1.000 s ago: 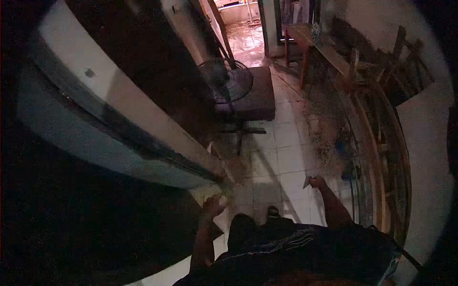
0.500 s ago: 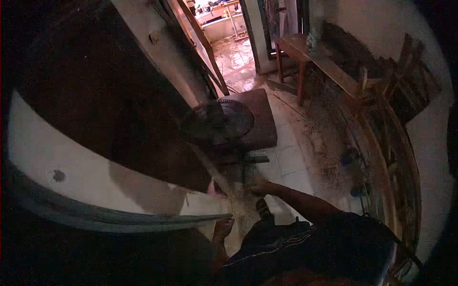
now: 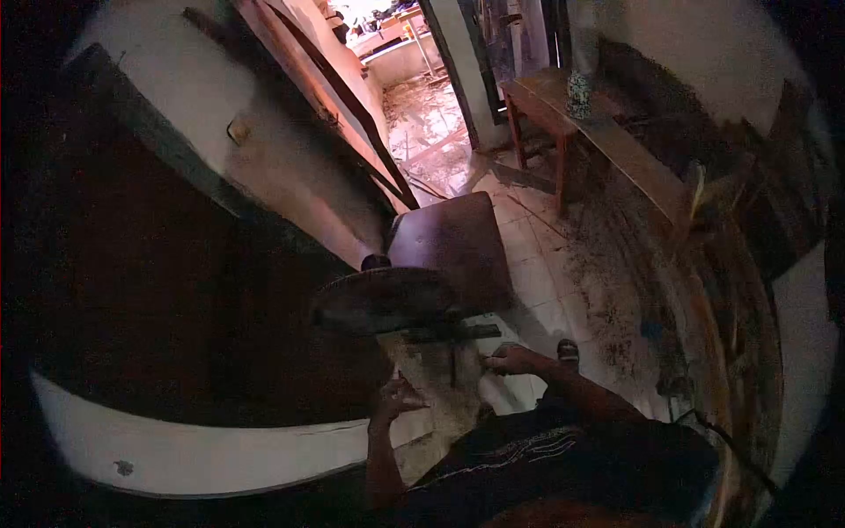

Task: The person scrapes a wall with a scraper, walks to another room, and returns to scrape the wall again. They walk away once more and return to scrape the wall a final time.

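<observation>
The room is dim and detail around the hands is poor. My left hand (image 3: pixel 399 396) is low in the middle, thumb raised and fingers stretched to the right, with nothing visible in it. To its right, my right hand (image 3: pixel 509 359) has its fingers curled in; whatever they hold, if anything, is hidden. Between the hands is a pale, dusty surface (image 3: pixel 431 378). Just beyond them stands a round dark fan (image 3: pixel 387 299), its grille tilted, and a dark bar (image 3: pixel 480 332) lies below its right side. Behind the fan is a dark purplish box-like piece (image 3: pixel 453 238).
A wooden bench or table (image 3: pixel 607 132) runs along the right, with a patterned jar-like object (image 3: pixel 578 95) on it. A bright doorway (image 3: pixel 427 114) opens ahead. A sandaled foot (image 3: pixel 568 350) is on the tiled floor (image 3: pixel 537 273). A dark panel (image 3: pixel 194 326) fills the left.
My view has shifted, and the fan now appears lower and more tilted. My left hand is higher and further left, its fingers more extended. My right hand is slightly further right.
</observation>
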{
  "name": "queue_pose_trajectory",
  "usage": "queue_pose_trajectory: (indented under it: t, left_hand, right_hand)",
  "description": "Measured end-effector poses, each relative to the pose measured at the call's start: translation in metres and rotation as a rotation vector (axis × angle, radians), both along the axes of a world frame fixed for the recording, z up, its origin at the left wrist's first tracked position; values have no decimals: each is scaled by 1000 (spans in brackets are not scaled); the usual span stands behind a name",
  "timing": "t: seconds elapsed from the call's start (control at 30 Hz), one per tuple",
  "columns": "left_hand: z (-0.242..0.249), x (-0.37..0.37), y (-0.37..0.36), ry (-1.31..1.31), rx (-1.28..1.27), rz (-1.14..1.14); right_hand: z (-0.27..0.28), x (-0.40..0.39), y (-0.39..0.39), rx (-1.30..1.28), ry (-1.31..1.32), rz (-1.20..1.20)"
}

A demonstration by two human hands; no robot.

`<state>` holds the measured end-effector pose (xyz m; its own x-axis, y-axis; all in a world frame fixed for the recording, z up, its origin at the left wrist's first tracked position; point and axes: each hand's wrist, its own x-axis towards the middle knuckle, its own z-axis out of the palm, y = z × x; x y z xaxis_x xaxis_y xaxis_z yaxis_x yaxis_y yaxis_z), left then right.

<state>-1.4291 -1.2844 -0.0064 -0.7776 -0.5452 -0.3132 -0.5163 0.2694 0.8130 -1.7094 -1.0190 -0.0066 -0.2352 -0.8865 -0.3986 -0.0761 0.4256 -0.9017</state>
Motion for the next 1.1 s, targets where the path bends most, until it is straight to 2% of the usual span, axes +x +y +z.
queue_pose_trajectory:
  t: [0.07,0.1,0.23,0.33,0.37,0.43,0.53,0.6,0.63,0.67,0.7,0.77,0.83,0.87,0.93,0.97,1.0,1.03,1.1]
  left_hand:
    - [-16,-32,16,-39,-189,135]
    - [-19,-51,26,-43,-198,144]
    - [-24,-105,59,-176,61,265]
    - [-20,-124,91,-226,223,352]
    - [11,-144,112,-83,18,244]
    - [15,-154,121,50,-185,144]
    - [-40,-135,103,-69,-253,43]
    - [-64,-124,110,51,-74,133]
    - [-80,-115,113,92,-15,172]
    - [-104,-101,110,-75,38,216]
    - [-107,-99,106,-145,201,258]
    - [-117,-94,97,-311,499,365]
    - [-81,-107,119,-494,216,324]
    - [-183,-40,100,-178,325,409]
    - [-160,-49,106,-419,313,435]
    - [-160,-44,111,-462,359,458]
    - [-161,-39,118,-499,409,479]
    - [-162,-40,121,-523,456,494]
    - [-164,-53,124,-550,530,509]
  right_hand:
    - [-2,-54,27,45,30,22]
    - [1,-80,41,109,47,44]
    - [-21,-178,79,108,6,62]
    - [-55,-215,72,52,104,210]
    - [-66,-230,67,45,149,286]
    - [-72,-246,59,37,191,378]
    - [-56,-257,36,4,125,409]
    - [-57,-250,22,9,94,268]
    - [-73,-245,11,6,94,290]
    - [-105,-239,-6,39,-136,221]
    - [-110,-237,-16,79,-366,150]
    - [-103,-250,-14,68,-379,164]
    - [-111,-266,-9,28,-228,212]
    - [-139,-278,-11,1,-67,271]
    - [-273,-312,-5,-276,860,508]
    - [-217,-336,13,248,168,207]
    - [-141,-351,16,288,-242,-103]
    - [-187,-372,36,172,-446,-314]
    - [-142,-399,55,76,-319,-563]
